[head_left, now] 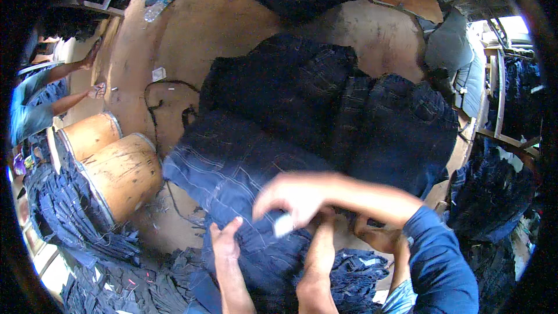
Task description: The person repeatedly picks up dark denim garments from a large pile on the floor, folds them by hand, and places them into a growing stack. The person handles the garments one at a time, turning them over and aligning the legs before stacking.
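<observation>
A dark blue denim garment point(256, 189) with pale stitching lies spread before me. My left hand point(225, 243) rests on its near left part, thumb and forefinger apart; the other fingers are hidden. Above the cloth, my right hand point(296, 197) is smeared by motion and comes in from the right under a navy sleeve point(442, 261). Its fingers curl round a small white object point(283, 225) whose kind I cannot make out. Beyond lie more dark jeans point(279, 81) in a wide pile. Between my arms is a bare limb point(318, 267), partly hidden.
Two wooden drum-like cylinders point(122, 168) stand at the left beside bundled denim point(64, 197). Another person's bare foot point(97, 90) shows at far left. A plastic bottle point(161, 4) and a dark cord point(152, 102) lie on the floor. Denim heaps point(491, 192) line the right.
</observation>
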`<state>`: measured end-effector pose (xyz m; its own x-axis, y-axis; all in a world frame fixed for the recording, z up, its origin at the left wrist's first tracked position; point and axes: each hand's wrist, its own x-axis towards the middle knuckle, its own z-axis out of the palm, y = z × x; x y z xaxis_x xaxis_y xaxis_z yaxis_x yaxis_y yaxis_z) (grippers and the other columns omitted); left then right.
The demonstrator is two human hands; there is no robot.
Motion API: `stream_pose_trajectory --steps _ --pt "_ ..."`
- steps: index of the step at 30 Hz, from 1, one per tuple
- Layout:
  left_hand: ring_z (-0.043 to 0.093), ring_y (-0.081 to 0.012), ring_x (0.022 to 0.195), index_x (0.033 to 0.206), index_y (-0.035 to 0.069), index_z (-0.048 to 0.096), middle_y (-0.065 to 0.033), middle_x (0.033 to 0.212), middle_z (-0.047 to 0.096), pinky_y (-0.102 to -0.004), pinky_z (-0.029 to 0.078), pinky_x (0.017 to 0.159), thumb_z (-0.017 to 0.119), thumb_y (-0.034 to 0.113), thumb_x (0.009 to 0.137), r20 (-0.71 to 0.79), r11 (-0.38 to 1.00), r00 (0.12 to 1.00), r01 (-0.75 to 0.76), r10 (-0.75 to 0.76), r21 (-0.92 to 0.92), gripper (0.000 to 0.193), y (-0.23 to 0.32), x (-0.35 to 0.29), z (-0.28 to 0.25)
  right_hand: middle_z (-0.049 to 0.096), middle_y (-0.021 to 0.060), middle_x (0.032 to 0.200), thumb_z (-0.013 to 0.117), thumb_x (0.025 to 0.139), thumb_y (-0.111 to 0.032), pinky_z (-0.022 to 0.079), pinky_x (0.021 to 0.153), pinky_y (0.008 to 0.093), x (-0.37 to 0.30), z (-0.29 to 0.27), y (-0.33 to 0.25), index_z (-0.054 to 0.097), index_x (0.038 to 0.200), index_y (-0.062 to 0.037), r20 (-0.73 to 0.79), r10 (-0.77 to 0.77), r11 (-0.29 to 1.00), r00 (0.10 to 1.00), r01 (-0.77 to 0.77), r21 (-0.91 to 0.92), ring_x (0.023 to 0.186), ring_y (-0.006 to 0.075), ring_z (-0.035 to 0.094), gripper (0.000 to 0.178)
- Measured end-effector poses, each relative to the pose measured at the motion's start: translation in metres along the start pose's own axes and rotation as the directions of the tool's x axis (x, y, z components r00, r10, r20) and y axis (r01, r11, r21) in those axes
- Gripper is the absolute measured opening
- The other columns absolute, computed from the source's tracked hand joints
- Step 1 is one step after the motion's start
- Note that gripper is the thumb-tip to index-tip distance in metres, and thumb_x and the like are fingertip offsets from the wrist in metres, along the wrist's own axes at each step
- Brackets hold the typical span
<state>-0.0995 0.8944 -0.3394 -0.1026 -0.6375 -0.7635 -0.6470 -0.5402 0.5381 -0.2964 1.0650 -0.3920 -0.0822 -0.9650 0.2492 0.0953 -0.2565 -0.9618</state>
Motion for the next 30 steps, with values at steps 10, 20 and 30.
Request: stream_pose_trajectory --steps 10,20,30 --pt "0.060 -0.0281 0.103 0.129 0.001 0.046 -0.0110 0.112 0.061 -0.0438 0.047 0.094 0.072 -0.008 0.070 -0.167 0.964 0.978 0.082 -0.127 -0.253 0.066 -0.081 -0.069 -0.079 0.070 0.0113 0.095 0.067 0.069 -0.007 0.053 0.083 0.0423 -0.054 -0.169 0.065 0.070 0.088 -0.0105 -0.368 0.542 0.213 0.755 -0.547 -0.809 0.094 0.0361 0.066 0.019" --pt "0.060 -0.0293 0.103 0.130 0.001 0.044 -0.0137 0.115 0.060 -0.0462 0.049 0.090 0.076 -0.003 0.068 -0.175 0.978 0.977 0.089 -0.123 -0.191 0.070 -0.110 -0.059 -0.090 0.028 0.0149 0.154 0.083 0.068 -0.046 0.017 0.111 0.0691 0.001 -0.246 0.128 0.065 0.123 -0.0308 -0.845 0.517 -0.058 0.138 -0.979 -0.195 0.142 0.0452 0.019 0.061" --pt "0.065 -0.0200 0.086 0.107 0.000 0.066 -0.0072 0.101 0.069 -0.0334 0.051 0.084 0.076 -0.003 0.073 0.099 0.976 0.979 -0.191 0.180 0.107 0.036 -0.098 -0.070 -0.066 0.056 0.0228 0.113 0.069 0.079 -0.031 0.042 0.093 0.0524 -0.033 -0.082 -0.008 0.071 0.094 -0.0203 -0.522 0.169 -0.025 0.836 -0.526 -0.850 0.107 0.0406 0.055 0.019"
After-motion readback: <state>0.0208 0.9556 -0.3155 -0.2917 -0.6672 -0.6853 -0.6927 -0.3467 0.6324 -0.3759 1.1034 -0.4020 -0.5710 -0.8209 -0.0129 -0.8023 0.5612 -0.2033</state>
